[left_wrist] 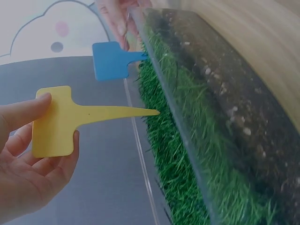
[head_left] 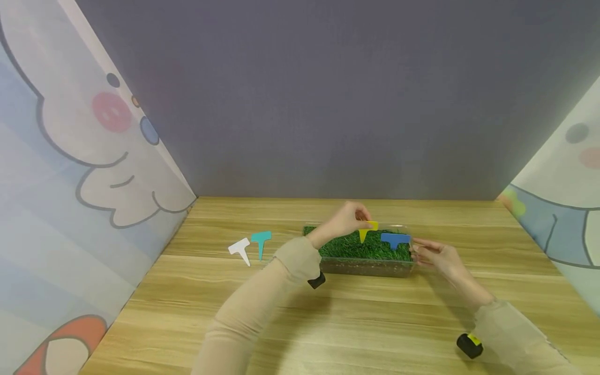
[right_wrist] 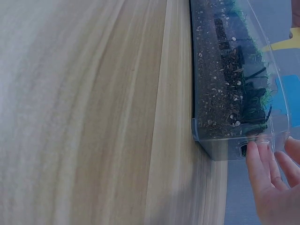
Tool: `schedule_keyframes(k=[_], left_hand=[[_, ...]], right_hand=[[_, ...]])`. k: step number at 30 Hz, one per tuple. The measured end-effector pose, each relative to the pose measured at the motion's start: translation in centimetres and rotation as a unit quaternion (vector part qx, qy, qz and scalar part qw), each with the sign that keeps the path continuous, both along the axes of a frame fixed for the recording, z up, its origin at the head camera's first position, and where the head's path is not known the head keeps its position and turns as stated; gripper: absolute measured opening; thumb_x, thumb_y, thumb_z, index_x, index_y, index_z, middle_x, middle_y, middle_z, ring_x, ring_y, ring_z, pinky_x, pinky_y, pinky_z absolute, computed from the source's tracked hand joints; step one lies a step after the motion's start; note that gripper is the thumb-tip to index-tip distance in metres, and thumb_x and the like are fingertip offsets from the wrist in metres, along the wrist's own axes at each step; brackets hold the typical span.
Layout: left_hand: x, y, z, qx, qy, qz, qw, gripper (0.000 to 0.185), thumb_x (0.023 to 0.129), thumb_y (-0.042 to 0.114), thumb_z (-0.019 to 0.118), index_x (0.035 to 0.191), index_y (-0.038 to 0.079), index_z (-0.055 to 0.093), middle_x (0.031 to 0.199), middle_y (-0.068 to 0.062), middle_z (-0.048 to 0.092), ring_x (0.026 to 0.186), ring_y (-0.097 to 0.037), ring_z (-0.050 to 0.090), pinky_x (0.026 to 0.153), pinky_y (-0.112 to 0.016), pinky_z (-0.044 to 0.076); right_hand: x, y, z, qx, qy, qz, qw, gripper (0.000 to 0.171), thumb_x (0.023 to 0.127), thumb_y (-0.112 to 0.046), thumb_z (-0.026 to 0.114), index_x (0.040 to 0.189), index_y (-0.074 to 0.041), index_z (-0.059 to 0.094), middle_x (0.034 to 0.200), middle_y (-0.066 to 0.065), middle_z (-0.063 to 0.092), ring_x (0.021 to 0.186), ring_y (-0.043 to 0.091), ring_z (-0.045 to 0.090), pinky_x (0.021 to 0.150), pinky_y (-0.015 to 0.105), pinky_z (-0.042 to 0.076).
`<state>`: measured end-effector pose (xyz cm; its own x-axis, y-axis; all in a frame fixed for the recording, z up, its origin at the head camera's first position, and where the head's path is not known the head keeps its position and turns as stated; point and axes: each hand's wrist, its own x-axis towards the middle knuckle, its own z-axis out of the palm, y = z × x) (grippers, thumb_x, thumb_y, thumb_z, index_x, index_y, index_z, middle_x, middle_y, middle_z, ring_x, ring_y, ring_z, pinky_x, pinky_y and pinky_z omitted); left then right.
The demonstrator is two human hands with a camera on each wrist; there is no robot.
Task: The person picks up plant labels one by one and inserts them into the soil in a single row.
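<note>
Beige sleeves [head_left: 248, 307] reach in from the near edge of the head view, each with a small black camera [head_left: 316, 280] by the cuff. Beyond them, the left hand [head_left: 344, 221] pinches the crossbar of a yellow T-shaped plant label [head_left: 363, 233] between thumb and fingers. That label is over the middle part of a clear rectangular planter box [head_left: 370, 267], stem pointing down at the green grass [head_left: 339, 247]; whether its tip touches the blades I cannot tell. Through the box's wall, brown soil with pale bits [left_wrist: 239, 126] shows beneath the grass.

Near the right end, a blue T-shaped plant label [head_left: 395, 239] stands upright, the lower part of its stem hidden in the grass. Just beside it, the right hand [head_left: 442, 259] touches the end wall of the box, its fingers fairly straight and slightly apart, thumb near the rim.

Left of the box, a white T-shaped plant label [head_left: 240, 250] and a teal one [head_left: 261, 242] lie side by side on the wood-grain table [head_left: 375, 328].
</note>
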<state>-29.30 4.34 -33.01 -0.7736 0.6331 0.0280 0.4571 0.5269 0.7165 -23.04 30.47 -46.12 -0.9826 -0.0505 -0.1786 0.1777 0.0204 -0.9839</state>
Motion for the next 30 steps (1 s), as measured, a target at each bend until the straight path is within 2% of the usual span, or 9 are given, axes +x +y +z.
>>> schedule_keyframes(k=[9, 30], left_hand=[[0.1, 0.7, -0.7, -0.002, 0.002, -0.007, 1.0000, 0.009, 0.080, 0.012, 0.065, 0.085, 0.005, 0.063, 0.079, -0.001, 0.061, 0.067, -0.008, 0.055, 0.060, -0.015, 0.044], [0.0, 1.2, -2.1, -0.024, 0.012, 0.003, 0.9996, 0.006, 0.079, 0.014, 0.065, 0.081, 0.008, 0.064, 0.076, 0.002, 0.061, 0.067, -0.006, 0.053, 0.061, -0.015, 0.044]], right_hand=[[0.2, -0.1, 0.2, 0.005, 0.000, 0.003, 1.000, 0.084, 0.062, -0.052, 0.071, 0.129, -0.009, 0.045, 0.091, -0.014, 0.065, 0.084, 0.008, 0.063, 0.076, 0.026, 0.050], [0.3, 0.0, 0.4, -0.004, 0.005, 0.005, 1.000, 0.078, 0.063, -0.050, 0.072, 0.127, -0.011, 0.047, 0.092, -0.013, 0.065, 0.085, 0.007, 0.063, 0.076, 0.026, 0.049]])
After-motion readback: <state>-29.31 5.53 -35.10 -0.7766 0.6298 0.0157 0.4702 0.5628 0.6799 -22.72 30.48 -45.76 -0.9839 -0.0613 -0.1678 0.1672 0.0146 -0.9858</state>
